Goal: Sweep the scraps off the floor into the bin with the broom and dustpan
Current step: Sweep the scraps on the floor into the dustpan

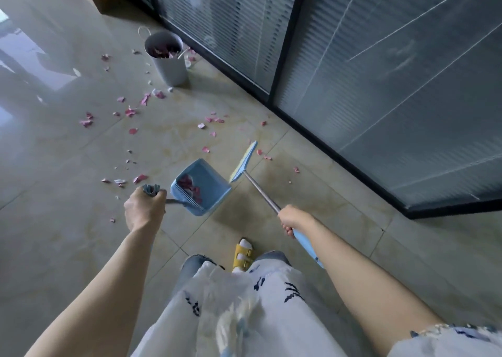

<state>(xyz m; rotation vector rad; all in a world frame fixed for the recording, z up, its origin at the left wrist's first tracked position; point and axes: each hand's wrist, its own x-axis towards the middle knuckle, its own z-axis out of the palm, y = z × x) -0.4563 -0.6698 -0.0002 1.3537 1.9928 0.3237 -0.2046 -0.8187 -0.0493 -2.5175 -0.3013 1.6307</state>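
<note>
The left hand (pixel 144 210) has its grip curled tight round the top of the dustpan's handle, knuckles up, forearm stretched forward. The right hand (pixel 291 219) has its grip wrapped round the broom (pixel 262 191) where the metal shaft meets the pale blue sleeve, and that arm is stretched forward as well. The broom's long axis runs from this hand forward, toward the bin (pixel 168 60). Its blue and yellow head sits just beside the dustpan (pixel 209 183), well short of the bin. The blue dustpan is tilted between the 2 hands, mouth turned up and away from the person, with a small heap of pink scraps (pixel 190 184) inside by its comb edge. Whether it touches the floor (pixel 68 166) I cannot tell. More pink and white scraps lie scattered over the glossy beige tiles from the dustpan out to the bin's foot. The grey bin stands upright with pink scraps inside, close to a dark-framed glass partition (pixel 380 85) with blinds. 1 foot in a yellow sandal (pixel 243 253) shows far from the bin.
</note>
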